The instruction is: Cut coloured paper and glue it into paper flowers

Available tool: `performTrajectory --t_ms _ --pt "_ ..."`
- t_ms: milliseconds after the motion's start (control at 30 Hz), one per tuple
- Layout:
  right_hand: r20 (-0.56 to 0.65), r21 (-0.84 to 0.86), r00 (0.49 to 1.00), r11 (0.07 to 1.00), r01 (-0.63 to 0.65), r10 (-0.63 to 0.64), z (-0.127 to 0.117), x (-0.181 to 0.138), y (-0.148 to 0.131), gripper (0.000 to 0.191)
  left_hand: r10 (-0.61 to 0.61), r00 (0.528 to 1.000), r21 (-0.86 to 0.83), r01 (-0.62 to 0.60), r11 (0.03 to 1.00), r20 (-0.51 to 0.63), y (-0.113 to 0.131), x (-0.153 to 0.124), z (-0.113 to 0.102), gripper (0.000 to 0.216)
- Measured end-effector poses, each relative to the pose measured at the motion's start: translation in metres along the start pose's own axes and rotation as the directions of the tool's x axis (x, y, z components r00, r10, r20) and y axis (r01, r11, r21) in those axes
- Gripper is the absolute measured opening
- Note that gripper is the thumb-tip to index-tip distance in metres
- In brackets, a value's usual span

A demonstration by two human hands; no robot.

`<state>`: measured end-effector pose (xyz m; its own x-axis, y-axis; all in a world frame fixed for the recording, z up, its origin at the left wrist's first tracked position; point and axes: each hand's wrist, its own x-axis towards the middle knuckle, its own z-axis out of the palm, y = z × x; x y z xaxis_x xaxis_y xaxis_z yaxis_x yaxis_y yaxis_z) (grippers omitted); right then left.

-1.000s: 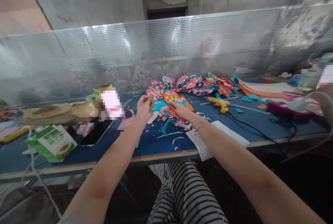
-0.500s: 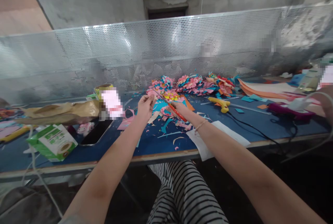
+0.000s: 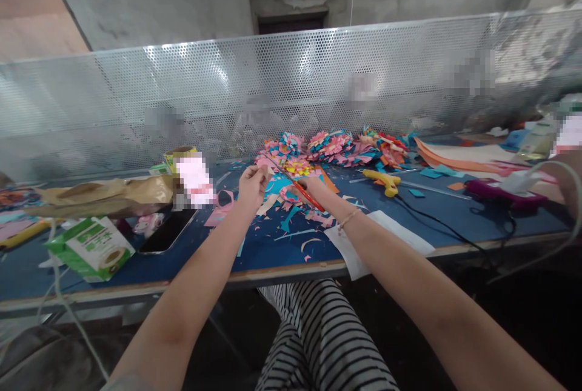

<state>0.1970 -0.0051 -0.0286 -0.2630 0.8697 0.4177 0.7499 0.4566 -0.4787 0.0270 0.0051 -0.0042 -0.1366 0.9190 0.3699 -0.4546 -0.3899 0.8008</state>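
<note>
My right hand [image 3: 313, 188] is closed round a pair of red-handled scissors [image 3: 309, 195]. The blades point up and left, toward the fingertips of my left hand [image 3: 253, 183]. That hand is pinched on what looks like a small pale pink piece of paper [image 3: 270, 169], mostly hidden by the fingers and lying close to the blades. Beneath and between both hands, scraps of cut paper [image 3: 291, 218] in pink, blue and cream are strewn over the blue tabletop [image 3: 268, 253]. Layered paper flowers [image 3: 330, 145] in pink, blue and yellow are heaped just beyond the hands.
To the right lie a yellow glue gun [image 3: 384, 181] with a black cord, a white sheet [image 3: 386, 227] over the table edge, and large paper sheets [image 3: 459, 157]. A phone [image 3: 168, 231], a green-white box [image 3: 91, 248] and brown wrapping [image 3: 109, 194] lie left. A perforated metal screen [image 3: 204, 94] stands behind.
Hardly anything differs. Both hands keep their places, with the scissors beside the left fingertips; the whole view has shifted very slightly.
</note>
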Motion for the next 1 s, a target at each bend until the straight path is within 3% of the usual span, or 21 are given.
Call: performTrajectory --t_ms 167,267,467,700,867,1000 --pt "0.136 0.006 0.989 0.999 0.053 -0.053 -0.005 -0.007 0.003 0.039 0.049 0.999 -0.052 -0.048 0.997 0.017 0.002 0.003 -0.003 0.030" --pt "0.190 -0.077 0.981 0.995 0.066 -0.050 -0.011 -0.010 0.006 0.044 0.072 0.997 -0.037 -0.072 0.997 0.011 0.004 0.006 -0.008 0.025" --pt "0.236 -0.164 0.972 0.985 0.061 -0.021 -0.028 -0.014 0.006 0.045 0.070 0.997 0.143 -0.076 0.987 0.044 0.008 0.014 -0.020 0.025" --pt "0.250 -0.162 0.968 0.986 0.047 -0.005 -0.038 -0.015 0.003 0.044 -0.019 0.983 0.263 -0.030 0.964 0.183 0.008 0.015 -0.025 0.024" --pt "0.274 -0.118 0.961 0.991 0.069 -0.034 -0.036 -0.011 0.009 0.045 -0.038 0.990 0.319 -0.006 0.948 0.133 0.004 0.014 -0.022 0.021" --pt "0.277 -0.098 0.959 0.992 0.083 -0.053 -0.035 -0.009 0.013 0.045 -0.051 0.987 0.325 -0.003 0.946 0.155 0.004 0.014 -0.021 0.017"
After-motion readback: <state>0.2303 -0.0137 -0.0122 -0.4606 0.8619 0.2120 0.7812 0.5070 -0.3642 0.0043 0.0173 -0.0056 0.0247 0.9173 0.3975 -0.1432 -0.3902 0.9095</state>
